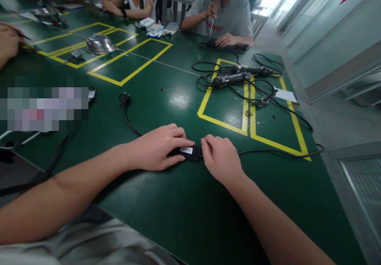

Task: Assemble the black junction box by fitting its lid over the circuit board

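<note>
A black adapter box [195,154] with a white label lies on the green table, low in the middle of the view. My left hand [162,148] is closed over its left part, thumb and fingers on its two sides. At the box's right end, my right hand [222,156] has its fingers curled together where the black cable [268,150] comes out; the pinched part is hidden. Another cable leads from behind my left hand to a black plug [124,98] on the table.
Two black electric screwdrivers [232,79] with coiled cables lie at the right, among yellow tape outlines. A metal bowl [100,44] stands at the back left. Several people sit around the table [166,201]; one holds a thin tool over a dark object.
</note>
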The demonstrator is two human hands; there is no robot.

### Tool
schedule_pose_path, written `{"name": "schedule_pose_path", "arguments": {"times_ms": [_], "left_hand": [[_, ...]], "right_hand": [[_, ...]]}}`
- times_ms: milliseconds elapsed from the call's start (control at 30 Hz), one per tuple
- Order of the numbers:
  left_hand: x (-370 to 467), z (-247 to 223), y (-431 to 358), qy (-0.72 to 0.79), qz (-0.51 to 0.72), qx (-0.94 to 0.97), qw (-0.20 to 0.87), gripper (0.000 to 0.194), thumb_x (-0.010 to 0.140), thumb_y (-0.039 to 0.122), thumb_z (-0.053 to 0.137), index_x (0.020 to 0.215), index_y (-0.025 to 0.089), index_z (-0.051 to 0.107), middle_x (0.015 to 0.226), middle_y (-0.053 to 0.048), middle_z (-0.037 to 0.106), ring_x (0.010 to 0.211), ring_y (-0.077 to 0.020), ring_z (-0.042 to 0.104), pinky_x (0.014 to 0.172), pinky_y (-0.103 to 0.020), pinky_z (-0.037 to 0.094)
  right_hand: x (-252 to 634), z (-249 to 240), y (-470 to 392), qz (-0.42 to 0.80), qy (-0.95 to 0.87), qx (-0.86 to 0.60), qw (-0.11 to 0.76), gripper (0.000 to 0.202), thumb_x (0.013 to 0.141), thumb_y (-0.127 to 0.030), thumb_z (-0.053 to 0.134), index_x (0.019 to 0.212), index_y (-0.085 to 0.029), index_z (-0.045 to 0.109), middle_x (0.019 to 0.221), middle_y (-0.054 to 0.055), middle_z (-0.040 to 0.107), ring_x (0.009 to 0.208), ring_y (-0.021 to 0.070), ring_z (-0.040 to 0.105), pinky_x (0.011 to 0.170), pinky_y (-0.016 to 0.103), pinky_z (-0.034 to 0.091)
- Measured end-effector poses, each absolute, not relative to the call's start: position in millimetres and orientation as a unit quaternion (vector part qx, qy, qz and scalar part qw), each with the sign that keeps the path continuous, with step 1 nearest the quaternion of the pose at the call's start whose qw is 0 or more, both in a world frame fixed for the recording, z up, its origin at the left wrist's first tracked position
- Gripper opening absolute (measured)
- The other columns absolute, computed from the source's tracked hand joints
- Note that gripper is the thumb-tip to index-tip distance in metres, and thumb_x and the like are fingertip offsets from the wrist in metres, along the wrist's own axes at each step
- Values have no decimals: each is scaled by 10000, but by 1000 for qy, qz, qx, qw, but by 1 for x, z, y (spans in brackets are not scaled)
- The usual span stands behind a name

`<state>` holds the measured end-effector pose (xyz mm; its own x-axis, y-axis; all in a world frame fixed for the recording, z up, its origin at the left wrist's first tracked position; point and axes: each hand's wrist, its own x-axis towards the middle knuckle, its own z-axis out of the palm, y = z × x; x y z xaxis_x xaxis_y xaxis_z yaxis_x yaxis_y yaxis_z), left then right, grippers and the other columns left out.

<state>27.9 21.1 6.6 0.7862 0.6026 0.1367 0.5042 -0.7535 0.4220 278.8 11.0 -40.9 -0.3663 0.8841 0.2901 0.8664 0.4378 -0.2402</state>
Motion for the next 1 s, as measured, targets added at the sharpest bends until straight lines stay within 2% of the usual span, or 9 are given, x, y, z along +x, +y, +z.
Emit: {"name": "schedule_pose_path", "arguments": {"times_ms": [167,300,467,533,600,700,833,1000], "left_hand": [[28,-2,27,341,194,885,252,368,1058,340,686,1395,200,730,1204,-107,747,1110,-265,692,1019,-413,559],[27,-12,37,432,191,864,177,385,1040,296,696,1408,188,717,1305,-134,744,1196,-304,664,1109,-490,528],[29,-11,38,476,172,853,129,392,1055,315,683,1421,175,679,1355,-152,697,1191,-304,645,1080,-490,544],[31,-6,35,501,168,845,80,326,1053,352,690,1296,135,719,1258,-164,689,1110,-308,631,994,-476,553],[31,-1,32,518,144,843,27,286,1079,390,648,1072,130,768,1100,-157,688,1028,-315,608,895,-468,534],[32,3,29,503,90,859,-33,425,1122,395,572,866,146,802,939,-149,680,998,-325,592,827,-456,488],[32,-1,30,479,37,875,-55,514,1146,402,533,820,136,828,841,-142,692,946,-304,598,791,-437,457],[30,-3,32,466,61,882,-48,569,1155,406,508,750,147,813,775,-116,683,840,-252,579,730,-398,426]], "right_hand": [[282,-42,8,6,-832,-516,202,392,1107,-281,433,758,-233,607,672,35,627,615,194,502,680,359,271],[284,-45,7,-7,-842,-495,213,473,1111,-299,442,662,-239,575,615,31,592,600,191,494,692,363,296],[283,-46,6,-19,-832,-510,215,556,1119,-336,442,591,-234,580,612,53,604,616,200,517,698,378,302],[283,-45,6,-21,-832,-517,199,557,1111,-360,476,576,-235,572,603,51,591,616,203,514,697,380,298],[283,-44,6,-20,-833,-522,181,550,1098,-374,513,568,-237,563,591,47,580,613,206,509,692,380,291],[282,-42,7,-17,-831,-532,163,554,1094,-383,533,560,-237,565,582,44,580,599,204,497,688,376,289],[280,-42,7,-26,-829,-535,162,567,1090,-399,547,548,-237,570,579,47,591,600,202,504,692,378,291],[281,-42,7,-46,-824,-521,218,563,1078,-391,538,535,-245,510,562,36,570,595,188,498,688,371,299]]}}
